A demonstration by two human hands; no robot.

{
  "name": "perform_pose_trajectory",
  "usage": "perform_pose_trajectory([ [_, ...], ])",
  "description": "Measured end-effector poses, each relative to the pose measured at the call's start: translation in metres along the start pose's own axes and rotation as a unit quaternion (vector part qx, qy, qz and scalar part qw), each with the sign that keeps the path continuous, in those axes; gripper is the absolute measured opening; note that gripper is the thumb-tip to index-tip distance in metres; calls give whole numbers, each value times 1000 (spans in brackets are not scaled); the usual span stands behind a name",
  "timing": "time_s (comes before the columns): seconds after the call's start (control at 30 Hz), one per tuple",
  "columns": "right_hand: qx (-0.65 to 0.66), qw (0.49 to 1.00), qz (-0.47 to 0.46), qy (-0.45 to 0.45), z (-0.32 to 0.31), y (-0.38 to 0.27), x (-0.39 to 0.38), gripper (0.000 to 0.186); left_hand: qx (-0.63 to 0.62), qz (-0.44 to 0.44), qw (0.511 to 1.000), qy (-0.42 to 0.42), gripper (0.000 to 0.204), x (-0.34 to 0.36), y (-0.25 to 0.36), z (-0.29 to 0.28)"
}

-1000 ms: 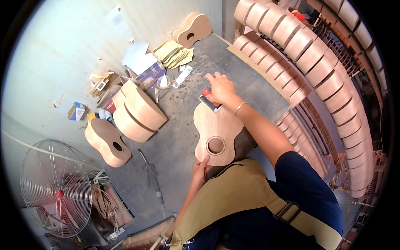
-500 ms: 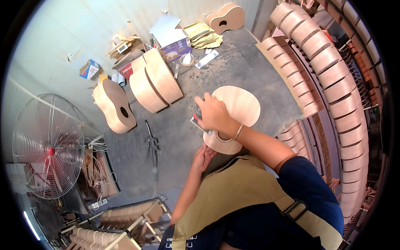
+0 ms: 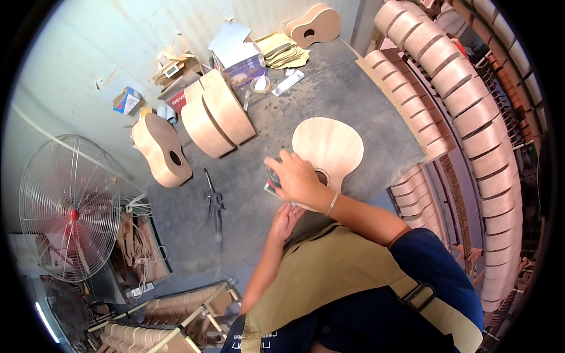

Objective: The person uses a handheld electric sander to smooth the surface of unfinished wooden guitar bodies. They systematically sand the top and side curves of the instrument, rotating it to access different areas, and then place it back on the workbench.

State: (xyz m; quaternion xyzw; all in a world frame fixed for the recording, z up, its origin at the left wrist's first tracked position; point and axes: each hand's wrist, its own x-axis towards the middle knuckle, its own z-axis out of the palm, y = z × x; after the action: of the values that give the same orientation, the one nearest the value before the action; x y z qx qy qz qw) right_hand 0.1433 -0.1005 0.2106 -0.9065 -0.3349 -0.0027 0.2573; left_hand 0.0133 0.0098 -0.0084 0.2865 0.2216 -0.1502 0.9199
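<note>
A pale, unfinished ukulele body [image 3: 331, 140] rests near the table's front edge, its round soundhole partly covered by my right forearm. My right hand [image 3: 299, 181] is closed around a dark, block-like hand tool with a red part [image 3: 272, 180], held at the body's left side by the narrower end. Most of that tool is hidden by my fingers, so its exact kind does not show. Just below it, my left hand [image 3: 286, 221] grips the lower left rim of the body, with its fingertips partly out of sight.
Left of my hands lies a black air-gun-like tool [image 3: 213, 200] with a hose. Other wooden bodies [image 3: 160, 150] stand along the table's back and left. Boxes [image 3: 244, 69] and yellow sheets [image 3: 282, 50] sit behind. A fan [image 3: 73, 215] is left; racked bodies [image 3: 462, 94] line the right.
My right hand and its tool have moved left and down along the body's side. The body sits slightly further left in view, and my left hand stays at its rim.
</note>
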Motion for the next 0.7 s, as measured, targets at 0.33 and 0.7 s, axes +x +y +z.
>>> perform_pose_trajectory([
  [0.33, 60, 995, 78, 9, -53, 13, -120, 65, 38, 7, 998, -41, 45, -10, 8, 4],
  [0.7, 31, 986, 154, 65, -85, 94, -108, 63, 115, -48, 987, 99, 61, -10, 29, 40],
])
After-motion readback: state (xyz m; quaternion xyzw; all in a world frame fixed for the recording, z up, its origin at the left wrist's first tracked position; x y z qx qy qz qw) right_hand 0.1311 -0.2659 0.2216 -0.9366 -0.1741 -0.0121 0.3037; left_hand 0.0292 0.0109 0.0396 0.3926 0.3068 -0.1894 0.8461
